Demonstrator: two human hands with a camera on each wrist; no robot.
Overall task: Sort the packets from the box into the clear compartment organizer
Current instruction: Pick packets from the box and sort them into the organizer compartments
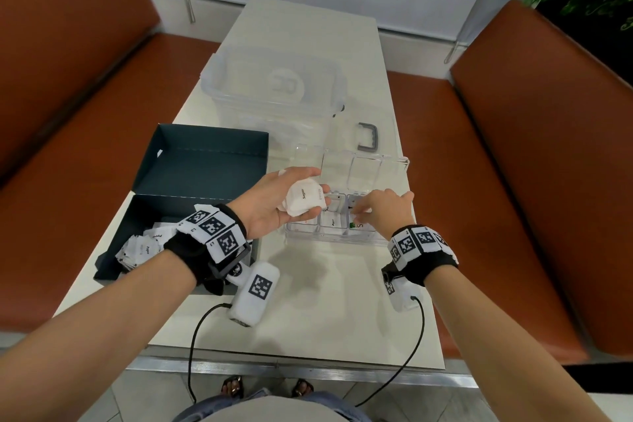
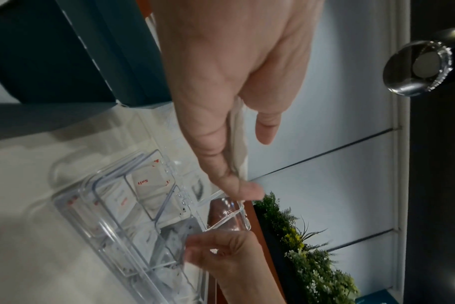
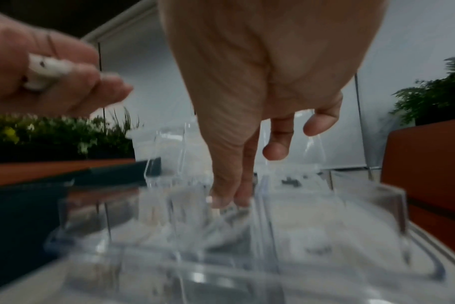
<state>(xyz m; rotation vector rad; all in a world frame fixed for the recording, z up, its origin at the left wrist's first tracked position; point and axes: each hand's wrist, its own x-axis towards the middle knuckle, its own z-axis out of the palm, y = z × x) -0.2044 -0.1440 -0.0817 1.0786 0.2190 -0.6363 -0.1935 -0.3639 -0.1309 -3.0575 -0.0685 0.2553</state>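
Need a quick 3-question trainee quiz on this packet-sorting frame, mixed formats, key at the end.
1. True or false: the left hand holds white paper packets, the top one printed "Sugar".
2. Where do the right hand's fingertips reach? A) into the clear plastic compartment organizer B) into the dark teal cardboard box C) onto the grey handle
3. Fill in: more white packets lie in the ____.

Key: 1 true; 2 A; 3 box.
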